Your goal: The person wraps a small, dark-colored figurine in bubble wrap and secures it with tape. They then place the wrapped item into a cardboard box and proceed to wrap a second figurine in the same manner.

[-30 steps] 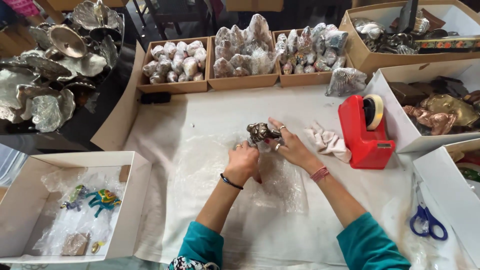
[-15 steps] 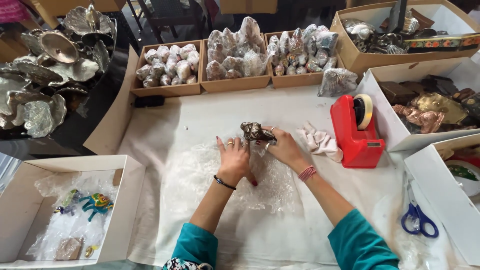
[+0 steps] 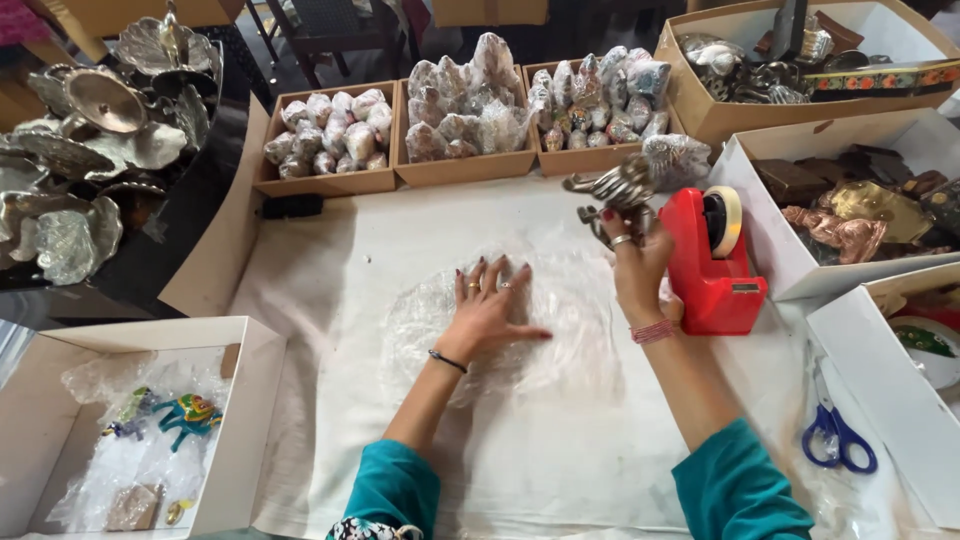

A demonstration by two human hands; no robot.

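Right hand (image 3: 638,262) is raised above the counter (image 3: 350,250), its fingers curled round the lower part of a small dull-silver metal ornament (image 3: 612,187) with curling, looped shapes; the piece is blurred, so its exact form is hard to make out. It is held in the air just left of a red tape dispenser (image 3: 712,268) carrying a roll of pale tape. Left hand (image 3: 490,312) lies flat, fingers spread wide, palm down on a crinkled sheet of clear bubble wrap (image 3: 560,340) spread over the white paper that covers the counter; it grips nothing.

Beyond the wrap, along the far edge, stand three shallow brown cardboard trays (image 3: 330,182) filled with small bundles wrapped in clear plastic. To the right, open boxes hold brass and dark metal figures (image 3: 850,225), and blue-handled scissors (image 3: 835,435) lie near the right forearm. At the near left, a white cardboard box (image 3: 245,420) holds bubble wrap and a small blue and green figurine (image 3: 185,415). On the far left, silver leaf-shaped dishes (image 3: 80,150) are heaped on a dark surface.
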